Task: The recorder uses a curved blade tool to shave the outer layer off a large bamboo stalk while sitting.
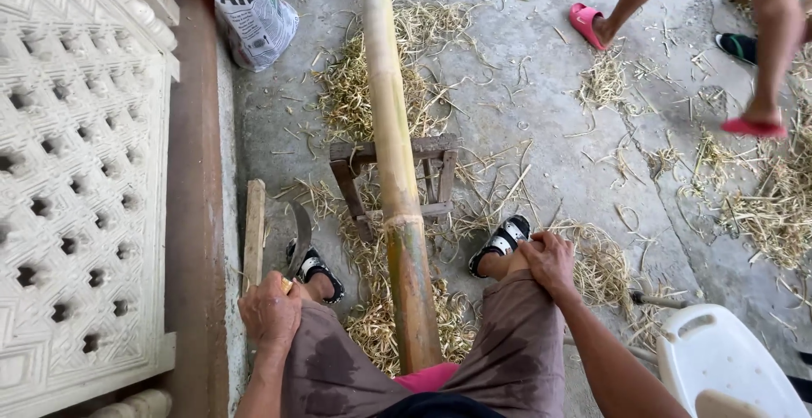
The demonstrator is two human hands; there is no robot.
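- Clenched around the handle of a curved blade [299,239], the left hand [271,310] rests on the left thigh; the blade points up and away, its tip near a flat wooden slat [254,233] lying on the concrete floor [541,130].
- Right hand [548,261] lies on the right knee, fingers curled loosely over the trouser cloth, grasping nothing else.
- Between the legs runs a long bamboo pole [393,147], propped across a small wooden stand [433,177] and reaching to the top edge of the view; its near end is greener and slips out of sight at the lap.
- Both feet in black sandals [501,242] sit either side of the pole, amid heaps of pale shavings [355,88].
- Left of the blade stands a carved white lattice panel [80,173] behind a reddish post.
- A printed sack [254,16] leans at the top left, partly cut off.
- Another person's legs in pink slippers [586,24] cross the top right, well apart from the pole.
- A white plastic seat [719,359] is cut off at the bottom right corner.
- Where the blade meets its handle is hidden inside the fist.
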